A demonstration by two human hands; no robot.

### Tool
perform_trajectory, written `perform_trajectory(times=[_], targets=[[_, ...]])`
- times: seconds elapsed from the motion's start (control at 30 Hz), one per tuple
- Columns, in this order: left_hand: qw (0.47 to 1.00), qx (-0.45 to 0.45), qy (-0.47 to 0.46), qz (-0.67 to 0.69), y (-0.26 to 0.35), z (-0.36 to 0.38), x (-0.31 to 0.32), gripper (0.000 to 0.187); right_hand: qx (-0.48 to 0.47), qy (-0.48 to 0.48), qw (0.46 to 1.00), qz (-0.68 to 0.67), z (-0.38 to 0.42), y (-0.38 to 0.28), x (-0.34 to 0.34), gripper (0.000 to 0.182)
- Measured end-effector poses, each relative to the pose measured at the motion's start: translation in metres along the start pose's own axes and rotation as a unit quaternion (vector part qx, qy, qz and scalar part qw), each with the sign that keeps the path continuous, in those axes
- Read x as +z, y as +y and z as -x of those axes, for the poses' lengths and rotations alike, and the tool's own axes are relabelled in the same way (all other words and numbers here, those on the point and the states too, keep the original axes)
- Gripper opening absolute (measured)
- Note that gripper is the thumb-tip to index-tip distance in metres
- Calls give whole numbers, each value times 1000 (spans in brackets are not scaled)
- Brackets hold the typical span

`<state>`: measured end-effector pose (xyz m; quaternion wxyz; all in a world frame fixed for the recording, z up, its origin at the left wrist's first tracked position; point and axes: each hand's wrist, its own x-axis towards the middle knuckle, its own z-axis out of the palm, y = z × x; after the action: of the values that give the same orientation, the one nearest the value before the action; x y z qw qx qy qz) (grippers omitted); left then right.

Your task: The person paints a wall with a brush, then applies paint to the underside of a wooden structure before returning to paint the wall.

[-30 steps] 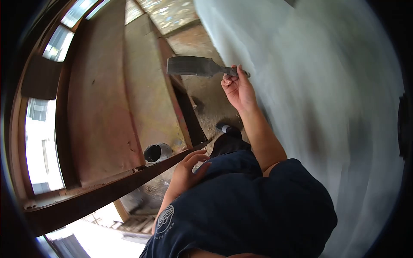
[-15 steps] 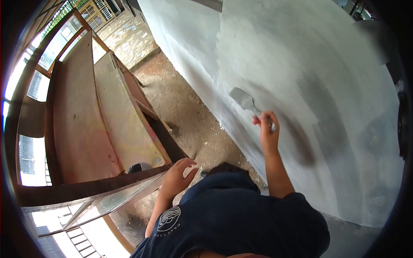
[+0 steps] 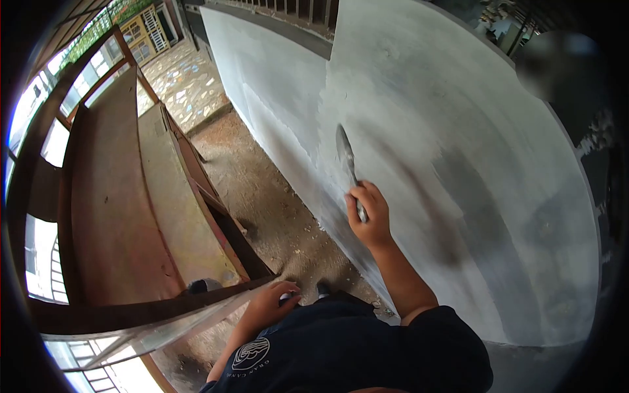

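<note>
My right hand point(image 3: 371, 215) is wrapped around the handle of a paintbrush point(image 3: 345, 152) with grey paint on it. The brush is turned nearly edge-on, its head pointing up along the wall point(image 3: 406, 85), which has light and darker grey patches. Its head overlaps the paler part of the wall in this view. Low in front of my body, my left hand point(image 3: 274, 302) has its fingers loosely bent and apart, holding nothing. It is nearest to the front corner of a wooden cabinet point(image 3: 124, 196).
The cabinet's dark wooden frame point(image 3: 151, 304) and a glass pane point(image 3: 190, 321) run along my left. A dirt strip point(image 3: 262, 177) with small chips lies between cabinet and wall. Metal bars point(image 3: 304, 13) top the wall's far part, and stone paving point(image 3: 180, 85) lies beyond.
My right hand has moved left with the paintbrush, which has turned from broad side to edge-on. My left hand is slightly lower, and the view has shifted to show more of the wall's top.
</note>
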<state>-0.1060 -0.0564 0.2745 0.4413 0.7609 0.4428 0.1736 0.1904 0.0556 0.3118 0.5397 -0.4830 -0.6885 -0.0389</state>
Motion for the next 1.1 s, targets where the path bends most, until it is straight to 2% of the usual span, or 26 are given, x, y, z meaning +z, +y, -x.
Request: perform_trajectory(times=[0.07, 0.2, 0.3, 0.43, 0.63, 0.73, 0.83, 0.93, 1.0, 1.1], targets=[[998, 13, -18, 53, 4, 4, -12, 25, -26, 34, 999, 3, -34, -8, 21, 14], [996, 67, -41, 48, -8, 7, -23, 24, -58, 90, 994, 21, -89, -6, 56, 12], [992, 113, -54, 35, -22, 7, -27, 26, 12, 72, 996, 50, -99, -8, 57, 8], [986, 99, -122, 50, -34, 8, -35, 30, 2, 155, 981, 116, -61, -3, 23, 8], [972, 106, -199, 69, -37, -1, -38, 31, 31, 238, 936, 259, 38, -61, -57, 11], [962, 107, -236, 80, -42, -3, -35, 32, 31, 260, 919, 294, 68, -89, -60, 7], [965, 106, -227, 75, -40, 1, -42, 33, 39, 275, 908, 314, 72, -86, -43, 17], [968, 121, -205, 74, -43, 8, -42, 33, 65, 256, 911, 316, 38, -72, -14, 19], [968, 123, -208, 66, -47, 11, -42, 33, 71, 230, 918, 317, 7, -69, 12, 15], [972, 107, -200, 59, -47, 20, -44, 33, 56, 227, 941, 244, -33, -56, 55, 12]])
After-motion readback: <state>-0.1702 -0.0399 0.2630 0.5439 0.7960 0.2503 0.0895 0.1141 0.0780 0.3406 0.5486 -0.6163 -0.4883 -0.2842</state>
